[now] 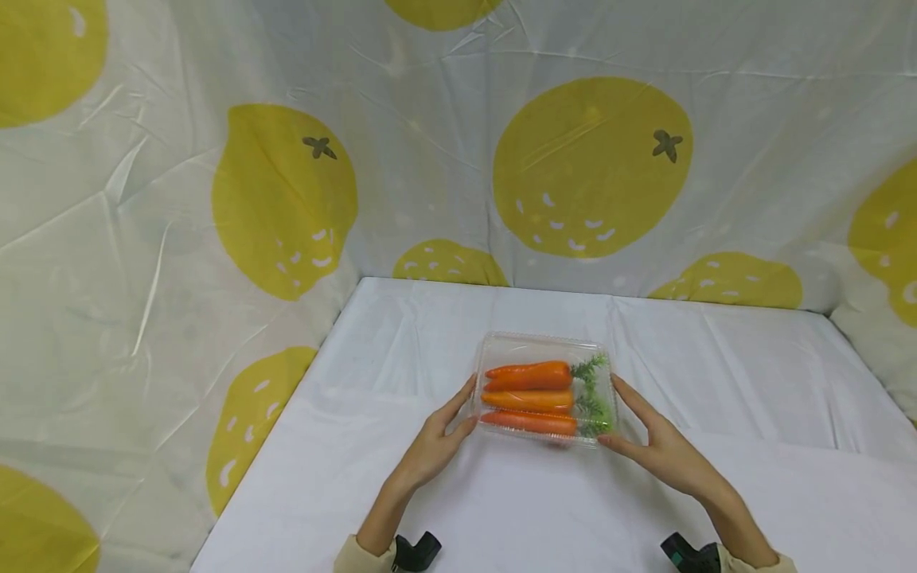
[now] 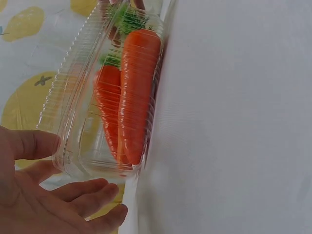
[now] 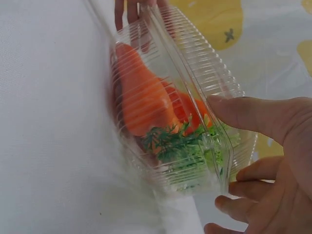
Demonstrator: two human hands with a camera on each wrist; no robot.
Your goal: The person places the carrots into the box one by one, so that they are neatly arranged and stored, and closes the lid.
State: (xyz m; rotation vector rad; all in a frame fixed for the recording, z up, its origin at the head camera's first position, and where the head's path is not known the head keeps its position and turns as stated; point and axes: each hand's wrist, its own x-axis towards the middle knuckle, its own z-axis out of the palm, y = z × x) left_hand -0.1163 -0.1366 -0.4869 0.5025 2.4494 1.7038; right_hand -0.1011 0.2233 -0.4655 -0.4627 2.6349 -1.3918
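A lidded clear plastic clamshell container [image 1: 548, 342] is at the middle of the white-covered table. Three orange carrots [image 1: 528, 400] lie side by side inside it, their green leafy tops [image 1: 593, 406] toward the right. At its left end my left hand [image 1: 433, 446] grips the container, the thumb on the rim in the left wrist view and other fingers at the end wall. My right hand [image 1: 666, 450] holds the opposite end. In the right wrist view, the thumb [image 3: 234, 112] lies against the lid side, with the other fingers lower down.
White cloth [image 1: 501, 525] covers the table. A pale curtain [image 1: 430, 159] with large yellow lemon prints hangs behind the table and along its left side, and also shows at the right. Dark devices [image 1: 417, 551] are strapped at both wrists beside beige sleeves.
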